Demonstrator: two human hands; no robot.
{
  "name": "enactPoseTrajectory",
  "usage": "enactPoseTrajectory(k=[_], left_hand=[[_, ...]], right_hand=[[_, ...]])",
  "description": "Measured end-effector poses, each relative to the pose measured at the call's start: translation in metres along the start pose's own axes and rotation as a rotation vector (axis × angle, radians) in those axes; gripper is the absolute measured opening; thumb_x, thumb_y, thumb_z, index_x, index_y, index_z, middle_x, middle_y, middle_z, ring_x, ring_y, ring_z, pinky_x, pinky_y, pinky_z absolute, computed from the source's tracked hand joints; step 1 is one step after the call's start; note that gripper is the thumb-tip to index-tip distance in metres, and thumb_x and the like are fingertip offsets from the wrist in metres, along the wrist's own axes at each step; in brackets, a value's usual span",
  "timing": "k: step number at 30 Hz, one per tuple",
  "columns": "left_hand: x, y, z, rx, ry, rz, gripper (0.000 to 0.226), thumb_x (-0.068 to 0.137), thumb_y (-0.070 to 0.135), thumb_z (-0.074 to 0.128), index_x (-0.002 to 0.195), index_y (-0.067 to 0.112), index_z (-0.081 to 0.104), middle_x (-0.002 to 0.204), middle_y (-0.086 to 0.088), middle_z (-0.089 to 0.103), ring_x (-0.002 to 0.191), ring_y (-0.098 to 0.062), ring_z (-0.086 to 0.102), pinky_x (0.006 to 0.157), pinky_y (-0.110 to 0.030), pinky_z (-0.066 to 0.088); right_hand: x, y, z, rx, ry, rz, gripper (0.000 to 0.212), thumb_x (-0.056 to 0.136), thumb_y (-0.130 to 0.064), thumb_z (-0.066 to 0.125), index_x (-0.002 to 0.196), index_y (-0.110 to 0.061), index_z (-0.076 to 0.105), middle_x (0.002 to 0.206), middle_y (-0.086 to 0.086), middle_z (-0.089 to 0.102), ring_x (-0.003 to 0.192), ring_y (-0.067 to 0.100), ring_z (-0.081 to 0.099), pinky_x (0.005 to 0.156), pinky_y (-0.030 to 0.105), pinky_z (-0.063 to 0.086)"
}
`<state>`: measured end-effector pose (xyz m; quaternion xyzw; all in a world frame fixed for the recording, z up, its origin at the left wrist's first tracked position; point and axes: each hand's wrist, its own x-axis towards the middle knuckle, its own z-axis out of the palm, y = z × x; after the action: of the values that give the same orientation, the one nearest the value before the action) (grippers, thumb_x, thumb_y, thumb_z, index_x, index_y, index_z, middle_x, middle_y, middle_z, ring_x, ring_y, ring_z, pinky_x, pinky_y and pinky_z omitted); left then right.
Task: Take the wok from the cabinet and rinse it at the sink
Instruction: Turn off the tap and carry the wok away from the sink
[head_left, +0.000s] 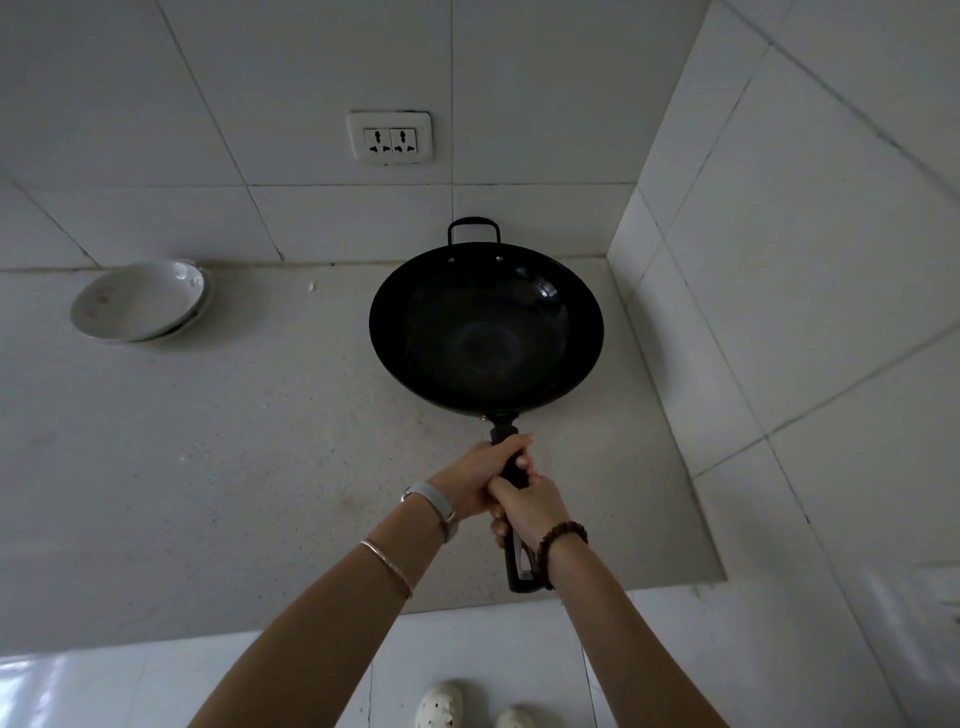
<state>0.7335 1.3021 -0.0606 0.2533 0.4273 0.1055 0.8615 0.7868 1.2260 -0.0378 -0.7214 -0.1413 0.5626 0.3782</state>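
Black and deep, the round metal wok sat out in the open over the speckled grey stone counter, near the corner of the white tiled wall. From the head view I could not tell whether its base touched the stone or hung just above it. Its small loop handle pointed at the wall and its long black handle pointed back at the person.

Both hands were wrapped tight round that long handle, the left hand nearer the bowl of the wok and the right hand just behind it, touching.

Well apart to the left lay 2 stacked white ceramic bowls, and a white double socket sat on the wall above.

I'd say the fetching from the cabinet was done and the carry was in hand. No sink or tap showed here, so the next move called for turning toward one, keeping the wok level and clear of the wall.
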Motion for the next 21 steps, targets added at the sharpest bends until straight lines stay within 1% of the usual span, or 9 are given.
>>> enactPoseTrajectory(k=[5,10,13,15,17,19,21], left_hand=[[-0.001,-0.008,-0.005,-0.018,0.005,-0.015,0.026,0.094,0.023,0.055,0.071,0.013,0.051,0.057,0.002,0.052,0.06,-0.014,0.052,0.069,-0.026,0.049],[-0.004,-0.014,-0.01,-0.028,-0.012,-0.038,0.021,0.095,0.019,0.054,0.075,0.011,0.056,0.066,-0.001,0.056,0.064,-0.013,0.055,0.071,-0.025,0.05],[-0.006,-0.02,-0.013,-0.018,0.002,-0.028,0.012,0.094,0.018,0.055,0.089,0.008,0.06,0.073,-0.002,0.064,0.07,-0.014,0.061,0.069,-0.025,0.053],[-0.007,-0.025,-0.017,-0.013,0.045,0.002,0.019,0.093,0.017,0.057,0.104,0.003,0.062,0.085,-0.005,0.069,0.078,-0.015,0.065,0.069,-0.026,0.054],[-0.009,-0.028,-0.019,-0.004,0.048,0.037,0.028,0.094,0.017,0.056,0.115,-0.001,0.06,0.098,-0.008,0.07,0.088,-0.018,0.065,0.074,-0.027,0.053],[-0.011,-0.03,-0.022,-0.008,0.038,0.069,0.033,0.094,0.016,0.054,0.12,-0.004,0.057,0.107,-0.012,0.069,0.094,-0.02,0.065,0.078,-0.028,0.053],[-0.015,-0.031,-0.023,0.018,0.041,0.101,0.033,0.095,0.014,0.053,0.122,-0.005,0.055,0.108,-0.013,0.068,0.094,-0.02,0.065,0.077,-0.028,0.054]], right_hand=[[0.002,0.01,-0.003,-0.039,-0.043,0.016,0.012,0.088,-0.015,0.056,0.081,-0.005,0.056,0.058,0.006,0.054,0.042,0.016,0.054,0.044,0.025,0.048],[0.007,0.02,-0.003,-0.018,-0.066,0.035,0.014,0.086,-0.018,0.059,0.079,-0.006,0.057,0.057,0.005,0.055,0.045,0.019,0.055,0.051,0.029,0.05],[0.006,0.025,-0.003,-0.043,-0.073,0.04,0.016,0.088,-0.019,0.059,0.078,-0.006,0.058,0.058,0.005,0.056,0.045,0.018,0.056,0.05,0.028,0.051],[0.005,0.027,-0.004,-0.044,-0.072,0.035,0.017,0.089,-0.02,0.059,0.079,-0.006,0.059,0.059,0.005,0.055,0.046,0.017,0.055,0.049,0.027,0.051],[0.006,0.029,-0.005,-0.052,-0.069,0.031,0.017,0.09,-0.021,0.06,0.079,-0.007,0.059,0.06,0.004,0.055,0.048,0.016,0.055,0.05,0.028,0.051],[0.005,0.029,-0.006,-0.061,-0.062,0.029,0.017,0.09,-0.021,0.06,0.08,-0.007,0.06,0.061,0.004,0.056,0.049,0.016,0.055,0.05,0.028,0.051],[0.003,0.028,-0.006,-0.062,-0.058,0.028,0.017,0.09,-0.021,0.06,0.084,-0.006,0.06,0.064,0.005,0.057,0.05,0.016,0.056,0.049,0.027,0.051]])
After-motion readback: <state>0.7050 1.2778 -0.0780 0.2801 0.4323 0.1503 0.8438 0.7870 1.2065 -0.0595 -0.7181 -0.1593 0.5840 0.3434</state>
